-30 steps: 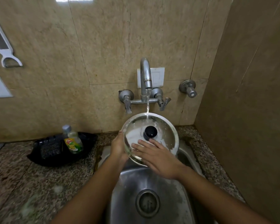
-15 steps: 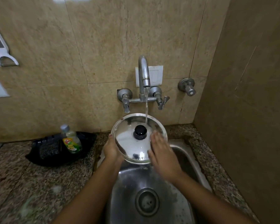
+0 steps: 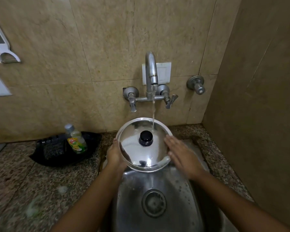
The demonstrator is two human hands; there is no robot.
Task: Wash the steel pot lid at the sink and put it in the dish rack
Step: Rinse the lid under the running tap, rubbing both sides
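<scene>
You held the round, shiny steel pot lid (image 3: 141,153) with its black knob (image 3: 146,138) tilted over the steel sink (image 3: 157,190), knob side toward you, and the soap foam that smeared it a second before had rinsed off. The water stream (image 3: 153,111) from the chrome wall tap (image 3: 150,71) struck the lid near 12 o'clock, just beyond the knob. Your left hand (image 3: 115,155) gripped the rim at 9 o'clock, fingers curled behind it. Your right hand (image 3: 179,154) lay open and flat against the rim at 3 o'clock, grasping nothing; it had slid there from the lid's lower face. At 9 o'clock on the speckled granite counter (image 3: 40,181), a green dish-soap bottle (image 3: 75,139) stood in a black tray (image 3: 57,151).
</scene>
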